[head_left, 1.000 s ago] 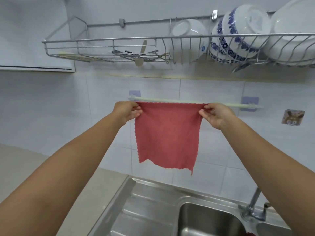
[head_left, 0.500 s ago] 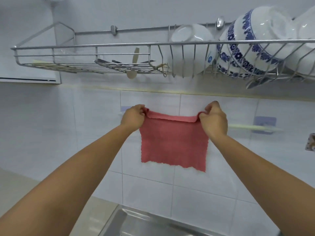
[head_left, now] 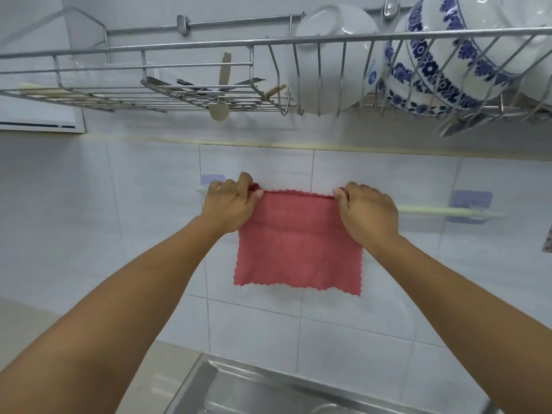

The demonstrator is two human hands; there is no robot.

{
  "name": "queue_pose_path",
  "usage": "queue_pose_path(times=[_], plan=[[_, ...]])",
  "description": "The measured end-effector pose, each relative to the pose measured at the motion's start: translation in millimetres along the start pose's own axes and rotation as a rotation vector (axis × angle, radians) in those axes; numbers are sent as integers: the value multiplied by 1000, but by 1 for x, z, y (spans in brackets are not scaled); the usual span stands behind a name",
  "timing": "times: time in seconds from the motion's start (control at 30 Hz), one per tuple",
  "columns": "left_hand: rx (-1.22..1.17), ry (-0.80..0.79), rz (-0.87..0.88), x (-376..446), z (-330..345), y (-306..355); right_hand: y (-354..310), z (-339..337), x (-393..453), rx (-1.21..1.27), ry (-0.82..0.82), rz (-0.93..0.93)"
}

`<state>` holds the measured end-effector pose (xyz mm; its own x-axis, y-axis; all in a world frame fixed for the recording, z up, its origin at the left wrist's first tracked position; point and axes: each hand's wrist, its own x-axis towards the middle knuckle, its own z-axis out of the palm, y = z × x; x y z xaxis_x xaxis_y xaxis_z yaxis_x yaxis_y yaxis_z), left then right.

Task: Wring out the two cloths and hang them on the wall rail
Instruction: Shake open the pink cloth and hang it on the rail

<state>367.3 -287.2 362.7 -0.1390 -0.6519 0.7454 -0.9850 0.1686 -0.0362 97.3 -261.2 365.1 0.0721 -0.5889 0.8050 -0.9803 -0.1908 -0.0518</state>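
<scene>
Over the rail (head_left: pixel 433 211), red scallop-edged cloth (head_left: pixel 298 243) hangs flat

The cloth (head_left: pixel 298 243) is a dusty salmon red, plain, with a scalloped zigzag edge. The rail (head_left: pixel 430 211) it hangs over is pale cream-green, and its mounts (head_left: pixel 470 201) are soft lavender blue. The wall tiles (head_left: pixel 358 348) are white with thin grey grout lines, topped by a pale yellowish trim strip (head_left: pixel 268 144). On the silvery wire rack (head_left: pixel 209 49) sits a plain white bowl (head_left: pixel 331 55) beside white bowls banded with deep blue flowers (head_left: pixel 442 73). The sink (head_left: pixel 239 389) is brushed steel grey.
</scene>
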Motion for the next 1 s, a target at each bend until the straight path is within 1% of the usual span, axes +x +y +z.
queue_pose_path(times=[0.07,0.13,0.2,0.3,0.33,0.37,0.47,0.5,0.57,0.63,0.67,0.7,0.73,0.83,0.9,1.0], plan=[[56,-74,29,0,-4,5,2,-2,-1,-116,-84,-4],[78,-155,-11,2,-9,9,6,-7,0,-201,-180,-10],[15,-248,-88,7,-11,11,8,-12,3,-214,-276,26],[66,-312,-85,11,-4,12,8,-15,12,-189,-385,88],[64,-297,-108,10,-4,13,8,-15,14,-195,-386,91],[54,-263,-140,10,-2,13,7,-14,14,-202,-350,87],[24,-32,-190,5,-1,17,7,-9,3,-240,-114,38],[24,54,-175,2,-1,21,7,-8,-1,-244,-84,31],[28,127,-121,-5,0,32,8,-10,0,-229,-167,47],[16,129,-91,-15,4,41,10,-14,4,-213,-292,79],[-3,133,-97,-20,5,44,11,-15,5,-210,-312,93],[-19,137,-104,-23,7,45,13,-14,5,-219,-286,97],[-29,130,-106,-25,8,44,13,-13,3,-238,-217,88],[-59,10,-77,-22,9,38,11,-8,-5,-234,12,15],[-80,-37,-63,-21,9,33,9,-7,-6,-176,1,-59],[-59,56,-55,-35,11,39,1,-8,-16,-119,-47,-32]])
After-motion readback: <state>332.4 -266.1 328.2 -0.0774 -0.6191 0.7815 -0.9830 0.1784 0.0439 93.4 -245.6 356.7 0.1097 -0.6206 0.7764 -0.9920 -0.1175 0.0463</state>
